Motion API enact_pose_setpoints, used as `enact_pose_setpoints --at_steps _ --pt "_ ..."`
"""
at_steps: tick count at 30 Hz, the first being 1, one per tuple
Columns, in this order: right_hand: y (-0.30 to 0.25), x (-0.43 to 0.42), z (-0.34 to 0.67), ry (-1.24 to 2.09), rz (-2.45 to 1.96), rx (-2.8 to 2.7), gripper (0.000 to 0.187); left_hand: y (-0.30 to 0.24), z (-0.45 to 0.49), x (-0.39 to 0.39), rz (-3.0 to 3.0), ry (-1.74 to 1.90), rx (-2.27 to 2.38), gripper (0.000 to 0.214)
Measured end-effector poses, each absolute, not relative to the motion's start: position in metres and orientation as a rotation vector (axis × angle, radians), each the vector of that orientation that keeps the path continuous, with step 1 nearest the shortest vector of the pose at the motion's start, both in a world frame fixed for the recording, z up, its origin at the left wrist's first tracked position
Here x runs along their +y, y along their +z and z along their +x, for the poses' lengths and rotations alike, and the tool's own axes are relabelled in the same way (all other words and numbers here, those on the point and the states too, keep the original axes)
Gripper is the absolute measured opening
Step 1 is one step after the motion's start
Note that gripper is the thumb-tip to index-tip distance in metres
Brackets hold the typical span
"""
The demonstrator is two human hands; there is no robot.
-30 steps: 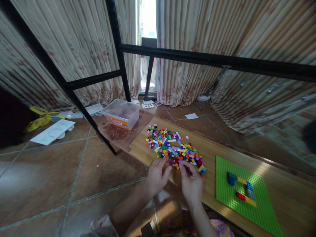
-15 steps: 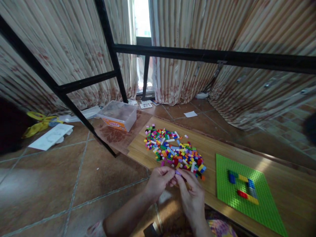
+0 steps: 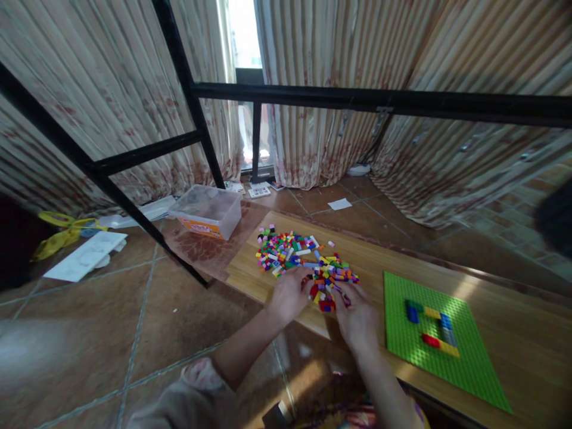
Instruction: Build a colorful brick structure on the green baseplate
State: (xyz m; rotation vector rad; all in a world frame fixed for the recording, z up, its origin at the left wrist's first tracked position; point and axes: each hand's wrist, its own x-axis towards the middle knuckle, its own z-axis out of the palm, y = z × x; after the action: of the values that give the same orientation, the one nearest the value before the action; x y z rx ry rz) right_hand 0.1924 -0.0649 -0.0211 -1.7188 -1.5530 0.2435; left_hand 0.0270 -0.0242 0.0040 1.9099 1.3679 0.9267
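Window gap (image 3: 243,30) is totally blown out, the room's dim and warm otherwise. Pale glare on the floor tiles (image 3: 31,345). Fisheye bends the black frame (image 3: 357,98), edges smear, left hand (image 3: 290,293) and right hand (image 3: 357,314) look soft.

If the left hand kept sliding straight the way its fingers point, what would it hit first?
Probably the pile of small coloured bricks on the wooden board: the left hand points into its near edge, fingertips seemingly touching them.
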Motion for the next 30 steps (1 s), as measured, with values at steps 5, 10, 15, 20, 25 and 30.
enact_pose_setpoints --at_steps 5,10,15,20,25,30 --pt "-0.026 -0.061 0.190 0.109 -1.724 -1.591 0.035 -0.001 0.028 -0.006 2.137 0.877 1.387 0.032" --pt "-0.029 -0.082 0.188 0.099 -1.682 -1.539 0.031 -0.001 0.002 0.010 2.258 0.691 1.662 0.043" --pt "-0.029 -0.097 0.180 0.185 -1.625 -1.511 0.027 0.005 -0.009 0.025 2.468 0.410 1.689 0.052" --pt "-0.028 -0.103 0.178 0.237 -1.604 -1.449 0.026 0.007 -0.007 0.034 2.545 0.371 1.605 0.048" --pt "-0.026 -0.108 0.182 0.245 -1.591 -1.390 0.026 0.006 -0.012 0.039 2.512 0.356 1.629 0.041" --pt "-0.011 -0.103 0.177 0.322 -1.555 -1.333 0.025 0.013 -0.012 0.032 2.130 0.702 1.511 0.038"
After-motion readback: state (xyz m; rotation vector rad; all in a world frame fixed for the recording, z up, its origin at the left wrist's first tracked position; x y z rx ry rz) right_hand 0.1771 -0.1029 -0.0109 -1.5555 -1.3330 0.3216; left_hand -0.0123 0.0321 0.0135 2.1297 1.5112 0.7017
